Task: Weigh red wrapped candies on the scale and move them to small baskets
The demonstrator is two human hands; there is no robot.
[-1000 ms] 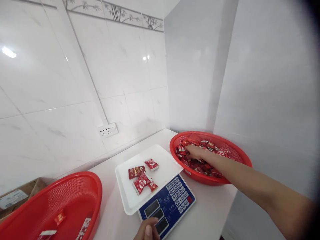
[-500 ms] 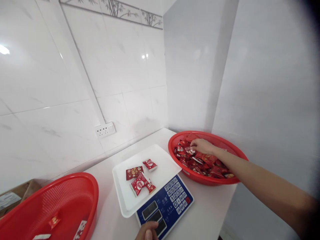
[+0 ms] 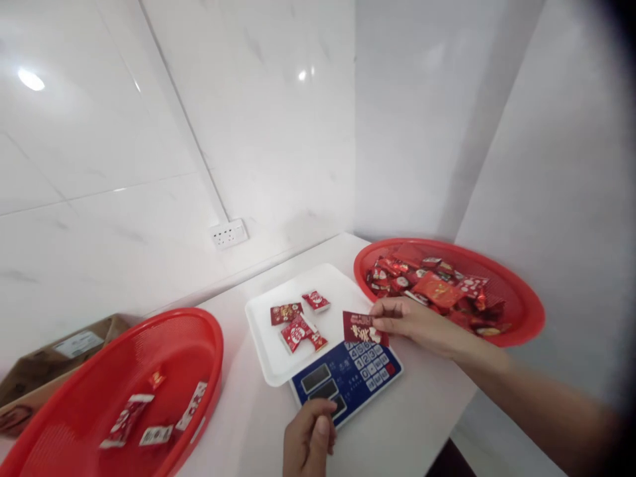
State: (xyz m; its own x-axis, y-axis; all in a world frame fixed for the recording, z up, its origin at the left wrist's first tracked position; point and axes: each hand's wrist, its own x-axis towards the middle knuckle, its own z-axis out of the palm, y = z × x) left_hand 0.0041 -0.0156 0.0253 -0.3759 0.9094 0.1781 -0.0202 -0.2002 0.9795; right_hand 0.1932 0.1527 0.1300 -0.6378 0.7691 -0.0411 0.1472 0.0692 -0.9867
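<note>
Here, at a white table point(image 3: 407, 411), a person's right hand point(image 3: 412, 322) pinches a dark red packet point(image 3: 356, 327) with cream lettering between thumb and fingers, seen over the right corner of a white tray point(image 3: 271, 358) and masking the top keys of a blue scale point(image 3: 348, 379). The left hand point(image 3: 309, 438) is at the scale's front left corner, beside its lowest display, fingers loosely curled and thumb alongside; from where I stand, I cannot tell whether they close on anything. Four red packets point(image 3: 297, 332) lie on the tray, three bunched together and one just apart, toward the back edge. At the table's back right corner, a red basket point(image 3: 532, 317) holds a heap of mostly red packets point(image 3: 437, 289), its rim reaching past the table's right edge. A second red basket point(image 3: 211, 331), at the table's left end, has a few packets point(image 3: 126, 420) spread over its floor. Beyond it, a brown cardboard box point(image 3: 34, 371) bears a white label; a white socket point(image 3: 228, 234) sits above the table's back edge.
</note>
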